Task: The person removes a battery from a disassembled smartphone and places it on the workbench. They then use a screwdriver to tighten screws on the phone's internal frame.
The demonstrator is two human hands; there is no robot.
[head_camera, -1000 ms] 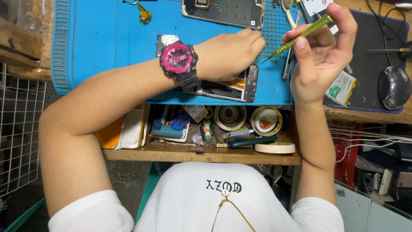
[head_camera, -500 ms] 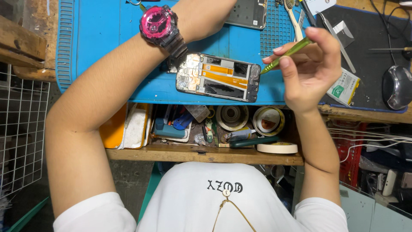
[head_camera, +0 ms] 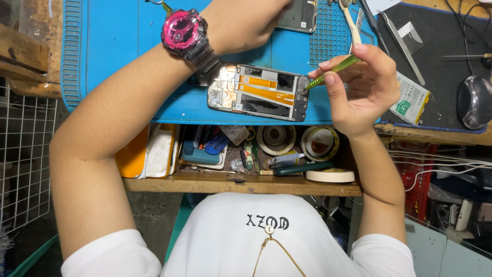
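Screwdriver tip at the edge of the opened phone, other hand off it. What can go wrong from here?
1. The opened phone with orange flex cables lies unheld near the blue mat's front edge; a push from the green-handled screwdriver in the right hand may slide it off.
2. A slipped tip could nick the flex cables.
3. The left hand reaches over; its forearm may nudge the phone.

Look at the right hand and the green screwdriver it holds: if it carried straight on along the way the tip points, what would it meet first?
The right hand aims the green screwdriver down-left at the opened phone. Its tip seems already at the phone's near end, so the phone comes first, though depth is uncertain.
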